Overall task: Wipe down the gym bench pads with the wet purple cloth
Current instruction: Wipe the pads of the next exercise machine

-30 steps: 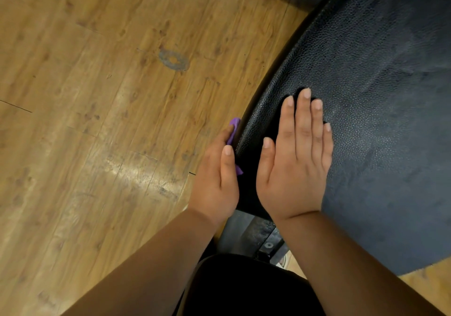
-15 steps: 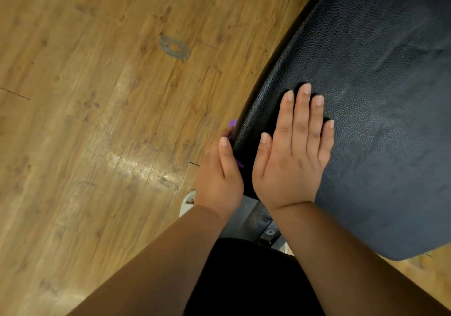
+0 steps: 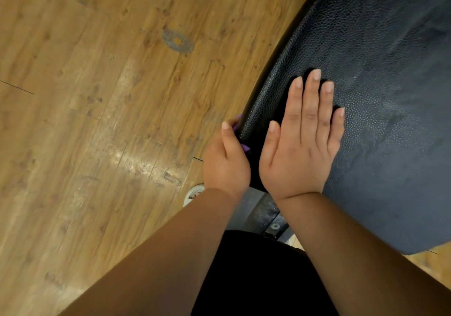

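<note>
Edge of the bench pad under the cloth, seen from the head view.

The left hand (image 3: 225, 166) grips the purple cloth (image 3: 245, 147) against the near side edge of the black bench pad (image 3: 378, 96). Only small scraps of the cloth show past the thumb. The right hand (image 3: 302, 144) lies flat on the pad's top, fingers straight, holding nothing. I judge the side edge is being wiped. The next move calls for sliding the cloth along that edge, then up onto the top.
</note>
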Demonstrator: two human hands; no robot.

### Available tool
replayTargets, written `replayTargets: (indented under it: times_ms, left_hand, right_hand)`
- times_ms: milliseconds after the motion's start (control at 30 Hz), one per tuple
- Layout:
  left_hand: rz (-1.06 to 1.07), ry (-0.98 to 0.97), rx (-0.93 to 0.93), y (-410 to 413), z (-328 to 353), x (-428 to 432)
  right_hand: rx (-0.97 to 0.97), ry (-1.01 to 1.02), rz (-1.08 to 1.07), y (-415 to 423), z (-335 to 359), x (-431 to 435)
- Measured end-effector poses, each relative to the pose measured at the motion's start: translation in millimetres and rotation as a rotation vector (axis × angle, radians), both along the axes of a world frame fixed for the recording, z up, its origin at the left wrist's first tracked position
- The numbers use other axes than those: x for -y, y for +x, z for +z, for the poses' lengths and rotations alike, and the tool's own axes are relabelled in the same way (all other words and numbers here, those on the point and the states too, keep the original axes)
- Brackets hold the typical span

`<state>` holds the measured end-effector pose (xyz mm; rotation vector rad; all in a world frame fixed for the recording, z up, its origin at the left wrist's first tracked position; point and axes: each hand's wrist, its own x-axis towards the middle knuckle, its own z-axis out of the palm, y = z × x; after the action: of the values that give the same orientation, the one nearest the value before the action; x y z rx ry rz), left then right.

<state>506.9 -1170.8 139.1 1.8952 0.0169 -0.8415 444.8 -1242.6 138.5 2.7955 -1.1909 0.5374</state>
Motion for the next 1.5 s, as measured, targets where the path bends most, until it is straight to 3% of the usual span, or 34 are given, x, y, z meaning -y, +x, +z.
replayTargets:
  times_ms: [67,200,333,467,700,900,967,1100,1267,1433,1500]
  left_hand:
    - [0.028,-0.014,-0.022,-2,2,1]
    - [-0.029,-0.046,0.165,-25,5,-7]
    - [-0.107,-0.069,0.265,7,10,14]
    - [-0.202,-0.098,0.151,30,11,27]
    - [-0.282,-0.089,0.216,25,12,14]
    - [-0.254,0.024,-0.172,58,18,35]
    - [-0.264,-0.026,-0.147,39,14,17]
    - [-0.207,-0.109,0.125,9,6,2]
    - [-0.18,-0.135,-0.175,33,0,5]
    - [0.01,-0.038,-0.009,-3,3,0]
    - [-0.023,0.005,-0.064,7,1,1]
  right_hand:
    - [0.005,-0.012,-0.001,0,0,1]
    - [0.011,-0.025,-0.005,1,-1,0]
    - [0.014,-0.021,-0.004,0,-2,0]
    - [0.014,-0.012,0.016,-2,-2,0]
    - [0.018,-0.021,0.015,-1,-3,0]
    - [0.013,-0.017,0.018,-2,-3,-1]
    - [0.014,-0.022,0.016,-2,-4,-1]
    - [0.021,-0.026,0.011,-1,-5,-1]
    - [0.017,-0.02,0.015,-2,-4,-1]
    - [0.017,-0.035,0.011,-1,-5,-1]
    - [0.011,-0.035,0.006,-1,-5,-2]
